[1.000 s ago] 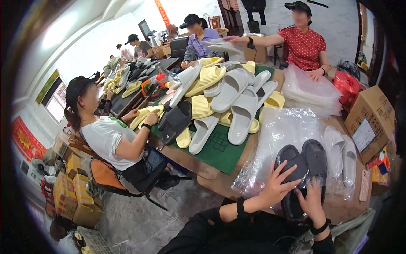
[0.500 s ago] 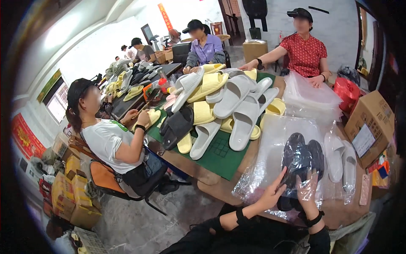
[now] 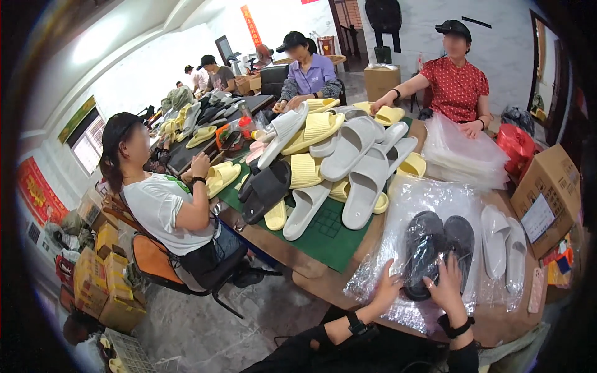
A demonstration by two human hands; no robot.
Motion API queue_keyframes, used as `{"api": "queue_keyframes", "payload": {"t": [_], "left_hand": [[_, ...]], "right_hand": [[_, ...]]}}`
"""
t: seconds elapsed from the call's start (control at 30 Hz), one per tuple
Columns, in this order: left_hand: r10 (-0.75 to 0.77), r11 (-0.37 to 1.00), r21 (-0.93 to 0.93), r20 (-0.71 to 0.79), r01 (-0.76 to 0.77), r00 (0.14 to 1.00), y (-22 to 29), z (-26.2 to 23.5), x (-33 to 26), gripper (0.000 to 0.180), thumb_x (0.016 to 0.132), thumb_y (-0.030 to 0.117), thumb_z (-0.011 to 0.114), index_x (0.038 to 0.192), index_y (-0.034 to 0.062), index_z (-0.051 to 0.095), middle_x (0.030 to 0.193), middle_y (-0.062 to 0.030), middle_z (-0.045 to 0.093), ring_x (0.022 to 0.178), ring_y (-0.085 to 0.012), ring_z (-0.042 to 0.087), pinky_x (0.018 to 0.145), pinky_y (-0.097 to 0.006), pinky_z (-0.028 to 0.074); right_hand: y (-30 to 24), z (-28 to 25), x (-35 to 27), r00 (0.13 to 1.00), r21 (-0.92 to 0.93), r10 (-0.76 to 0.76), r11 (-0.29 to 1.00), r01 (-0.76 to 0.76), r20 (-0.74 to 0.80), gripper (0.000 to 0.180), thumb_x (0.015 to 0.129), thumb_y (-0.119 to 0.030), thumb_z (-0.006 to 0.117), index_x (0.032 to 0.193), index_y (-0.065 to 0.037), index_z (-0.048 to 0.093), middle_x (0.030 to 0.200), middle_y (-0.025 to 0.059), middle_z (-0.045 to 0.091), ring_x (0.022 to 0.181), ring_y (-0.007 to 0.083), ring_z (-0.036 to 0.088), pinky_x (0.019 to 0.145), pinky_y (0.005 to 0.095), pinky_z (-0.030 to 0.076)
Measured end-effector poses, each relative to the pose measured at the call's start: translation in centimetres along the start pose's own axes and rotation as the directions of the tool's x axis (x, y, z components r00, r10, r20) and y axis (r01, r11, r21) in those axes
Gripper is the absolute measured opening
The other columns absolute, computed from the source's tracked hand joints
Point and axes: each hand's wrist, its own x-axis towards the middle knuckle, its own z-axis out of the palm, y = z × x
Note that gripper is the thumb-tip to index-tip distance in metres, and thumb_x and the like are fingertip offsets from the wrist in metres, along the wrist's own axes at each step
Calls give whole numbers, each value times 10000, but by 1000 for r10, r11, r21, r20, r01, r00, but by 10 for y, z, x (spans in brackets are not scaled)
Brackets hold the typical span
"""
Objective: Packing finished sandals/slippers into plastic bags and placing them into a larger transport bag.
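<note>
Dark grey slippers (image 3: 438,248), a pair lying side by side inside a clear plastic bag (image 3: 429,205), sit right at the fingertips of both hands on the wooden table (image 3: 323,273). The left hand (image 3: 387,291) grips the near edge of the bag, fingers curled into the crinkled plastic beside the heel of the left slipper. The right hand (image 3: 448,287) is up against the heels of the pair, fingers spread and pressing on them through the plastic; both wrists wear a dark band.

Just past the right hand's fingers, out to the right, a pair of white slippers (image 3: 505,245) lies in its own clear wrapping. Further beyond the fingers, a stack of flat plastic bags (image 3: 469,158) rests in front of a person in a red dotted top (image 3: 456,87). To the far right stands a cardboard box (image 3: 550,186).

Ahead and left of the left hand's fingers, a green mat (image 3: 326,233) carries a big heap of loose grey, white and yellow slippers (image 3: 348,155). A person in a white shirt (image 3: 165,208) sits at the table's left side, and another in a purple shirt (image 3: 311,74) sits at the far end.
</note>
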Motion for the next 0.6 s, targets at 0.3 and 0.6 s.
{"api": "queue_keyframes", "payload": {"t": [0.3, 0.6], "left_hand": [[57, 913, -407, 146, 7, 988, 7, -2, -6, 453, 920, 77, 497, 1353, 2, 388, 1236, -77, 538, 1140, -149, 498, 978, -273, 389], [208, 938, -336, 357, -82, 911, -6, -11, -14, 914, 707, -116, 492, 1490, 110, 76, 1491, -104, 260, 1284, -209, 364, 981, -301, 383]], "right_hand": [[21, -4, -43, 956, 129, 278, 956, -265, -92, 684, 754, -325, 711, 1358, -146, 445, 1482, 280, 161, 1371, 459, 125, 1082, 548, 189], [1, -7, -33, 937, 204, 314, 938, -281, -152, 568, 777, -234, 681, 1291, -82, 494, 1484, 237, 211, 1360, 417, 212, 1071, 542, 194]]}}
